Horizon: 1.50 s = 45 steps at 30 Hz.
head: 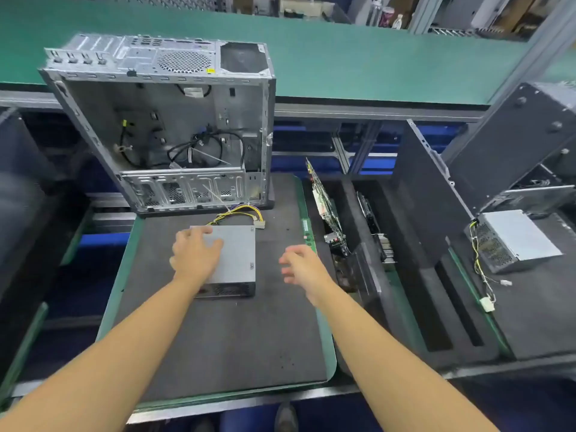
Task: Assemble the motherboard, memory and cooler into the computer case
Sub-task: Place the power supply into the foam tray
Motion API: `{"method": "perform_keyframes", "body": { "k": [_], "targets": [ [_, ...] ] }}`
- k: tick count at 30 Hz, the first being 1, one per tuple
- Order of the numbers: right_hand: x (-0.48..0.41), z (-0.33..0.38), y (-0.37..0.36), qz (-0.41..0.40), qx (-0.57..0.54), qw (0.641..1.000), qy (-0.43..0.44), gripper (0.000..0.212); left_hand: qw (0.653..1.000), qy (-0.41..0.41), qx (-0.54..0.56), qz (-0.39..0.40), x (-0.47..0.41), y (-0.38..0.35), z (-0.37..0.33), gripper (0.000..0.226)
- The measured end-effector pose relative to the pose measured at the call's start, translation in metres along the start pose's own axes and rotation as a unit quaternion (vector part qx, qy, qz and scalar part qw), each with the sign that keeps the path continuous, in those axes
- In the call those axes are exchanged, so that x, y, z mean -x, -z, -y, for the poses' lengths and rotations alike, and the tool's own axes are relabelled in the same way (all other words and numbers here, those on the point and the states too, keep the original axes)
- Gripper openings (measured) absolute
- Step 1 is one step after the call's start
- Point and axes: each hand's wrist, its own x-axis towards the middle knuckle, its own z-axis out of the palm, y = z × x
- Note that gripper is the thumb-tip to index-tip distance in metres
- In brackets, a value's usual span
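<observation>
Assembly has barely begun: the computer case (162, 126) stands open at the back of the tabletop (218, 344), holding only loose cables and no board. The motherboard (325, 207) waits on edge in a foam rack (414, 275) to the right, and no memory can be made out. The left hand (196, 254) rests flat on a power supply (237, 260). The right hand (300, 269) hovers empty, fingers loosely curled.

You're at a station on a computer assembly line in a factory: a long green conveyor belt (343, 57) runs ahead of you, foam-topped pallets (218, 338) sit side by side on metal rails (374, 113), a slotted foam rack (417, 291) holds circuit boards (324, 201), and cluttered shelving (299, 7) lines the back
</observation>
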Motion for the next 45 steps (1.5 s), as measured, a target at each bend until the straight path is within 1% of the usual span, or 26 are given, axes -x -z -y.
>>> {"method": "perform_keyframes", "body": {
  "k": [2, 4, 5, 6, 8, 9, 12, 14, 15, 18, 20, 22, 24, 26, 27, 28, 29, 31, 32, 34, 36, 38, 40, 42, 43, 45],
  "targets": [
    [-0.01, 0.001, -0.014, 0.03, 0.048, 0.998, -0.029, 0.03, 0.994, 0.062, -0.084, -0.019, -0.009, 0.003, 0.008, 0.064],
    [-0.018, 0.0, -0.032, 0.07, 0.075, 0.993, -0.061, 0.057, 0.989, 0.128, -0.065, 0.036, -0.019, 0.008, 0.023, 0.089],
    [-0.023, -0.002, -0.04, 0.088, 0.081, 0.99, -0.075, 0.07, 0.984, 0.157, -0.024, 0.077, -0.024, 0.009, 0.029, 0.09],
    [-0.027, -0.004, -0.048, 0.102, 0.082, 0.988, -0.083, 0.081, 0.979, 0.174, 0.021, 0.108, -0.028, 0.008, 0.033, 0.081],
    [-0.034, -0.006, -0.06, 0.117, 0.074, 0.986, -0.09, 0.094, 0.97, 0.179, 0.097, 0.131, -0.033, 0.006, 0.039, 0.057],
    [-0.038, -0.007, -0.066, 0.123, 0.059, 0.987, -0.09, 0.095, 0.968, 0.176, 0.125, 0.13, -0.036, 0.004, 0.041, 0.054],
    [-0.047, -0.008, -0.077, 0.126, -0.004, 0.989, -0.082, 0.083, 0.963, 0.182, 0.159, 0.121, -0.044, -0.002, 0.045, 0.073],
    [-0.049, -0.009, -0.082, 0.112, -0.007, 0.991, -0.076, 0.085, 0.958, 0.194, 0.164, 0.132, -0.047, -0.003, 0.046, 0.079],
    [-0.05, -0.01, -0.083, 0.106, -0.001, 0.992, -0.068, 0.084, 0.952, 0.197, 0.182, 0.145, -0.048, -0.003, 0.046, 0.078],
    [-0.047, -0.014, -0.075, 0.08, -0.016, 0.996, -0.04, 0.071, 0.94, 0.18, 0.233, 0.172, -0.045, 0.003, 0.038, 0.071],
    [-0.043, -0.018, -0.062, 0.066, -0.032, 0.997, -0.034, 0.061, 0.935, 0.163, 0.257, 0.183, -0.039, 0.005, 0.028, 0.083],
    [-0.035, -0.019, -0.044, 0.066, -0.04, 0.997, -0.022, 0.057, 0.92, 0.145, 0.302, 0.206, -0.03, 0.003, 0.015, 0.101],
    [-0.025, -0.018, -0.023, 0.061, -0.038, 0.997, -0.011, 0.064, 0.909, 0.108, 0.327, 0.235, -0.02, -0.004, 0.003, 0.11],
    [-0.018, -0.011, 0.0, 0.052, -0.025, 0.998, -0.002, 0.073, 0.922, 0.046, 0.3, 0.24, -0.007, -0.015, -0.011, 0.11],
    [-0.016, -0.006, 0.011, 0.047, -0.006, 0.999, -0.006, 0.074, 0.936, 0.01, 0.271, 0.226, 0.002, -0.022, -0.019, 0.11],
    [-0.013, 0.001, 0.022, 0.036, 0.003, 0.999, -0.017, 0.068, 0.951, -0.034, 0.234, 0.201, 0.011, -0.031, -0.027, 0.11],
    [-0.011, 0.008, 0.033, 0.016, 0.002, 0.999, -0.04, 0.056, 0.962, -0.09, 0.192, 0.174, 0.022, -0.04, -0.036, 0.11],
    [-0.006, 0.024, 0.056, -0.036, -0.055, 0.992, -0.109, 0.02, 0.965, -0.209, 0.112, 0.111, 0.045, -0.061, -0.055, 0.103],
    [-0.002, 0.033, 0.068, -0.055, -0.092, 0.984, -0.143, 0.017, 0.958, -0.262, 0.083, 0.077, 0.056, -0.071, -0.063, 0.098],
    [0.004, 0.045, 0.092, -0.05, -0.142, 0.971, -0.186, 0.042, 0.936, -0.349, 0.033, 0.023, 0.073, -0.091, -0.076, 0.097],
    [0.015, 0.057, 0.113, 0.011, -0.164, 0.966, -0.2, 0.056, 0.896, -0.443, -0.022, -0.012, 0.087, -0.111, -0.084, 0.099],
    [0.027, 0.059, 0.132, 0.06, -0.186, 0.959, -0.206, 0.057, 0.853, -0.517, -0.063, -0.033, 0.101, -0.129, -0.088, 0.098],
    [0.036, 0.053, 0.152, 0.073, -0.201, 0.957, -0.194, 0.064, 0.828, -0.553, -0.074, -0.049, 0.112, -0.145, -0.091, 0.095],
    [0.044, 0.046, 0.17, 0.073, -0.183, 0.962, -0.187, 0.078, 0.811, -0.577, -0.079, -0.055, 0.12, -0.158, -0.094, 0.095],
    [0.047, 0.043, 0.176, 0.063, -0.168, 0.966, -0.187, 0.079, 0.8, -0.592, -0.08, -0.055, 0.123, -0.162, -0.097, 0.095],
    [0.048, 0.035, 0.183, 0.017, -0.156, 0.971, -0.182, 0.066, 0.774, -0.626, -0.086, -0.05, 0.127, -0.169, -0.102, 0.096]
  ]
}}
